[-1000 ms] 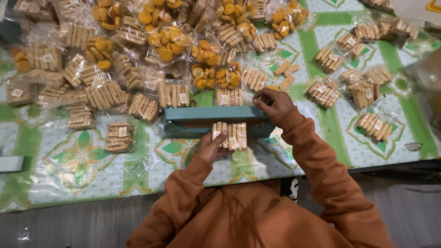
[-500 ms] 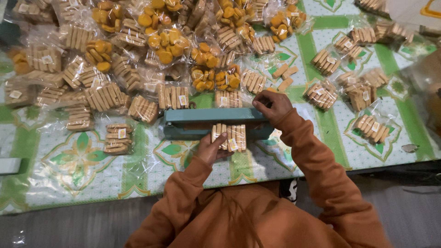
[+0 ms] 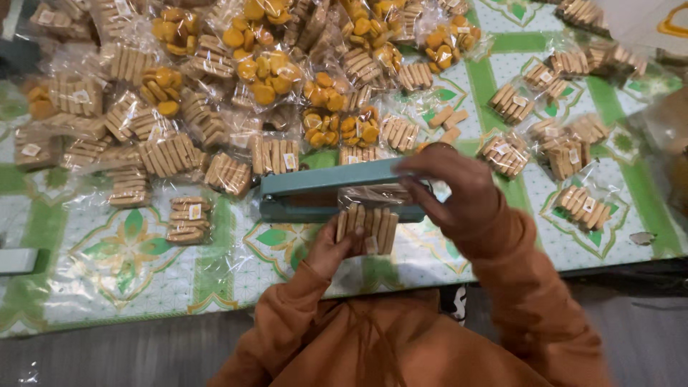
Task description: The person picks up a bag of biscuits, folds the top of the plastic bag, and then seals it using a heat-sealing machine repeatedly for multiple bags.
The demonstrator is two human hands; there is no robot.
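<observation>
A teal heat sealer lies across the patterned table. My left hand holds a clear bag of finger biscuits against the sealer's front, with the bag's open end under the arm. My right hand rests on the sealer's arm at its right end, fingers curled over it and lifting it a little. Both sleeves are orange.
Many sealed bags of finger biscuits and round yellow cookies are heaped behind the sealer. More biscuit bags lie scattered to the right. One bag sits left of the sealer. The table edge runs close to my body.
The sealer's arm has come up slightly under my right hand. The bag stays in my left hand at the same place.
</observation>
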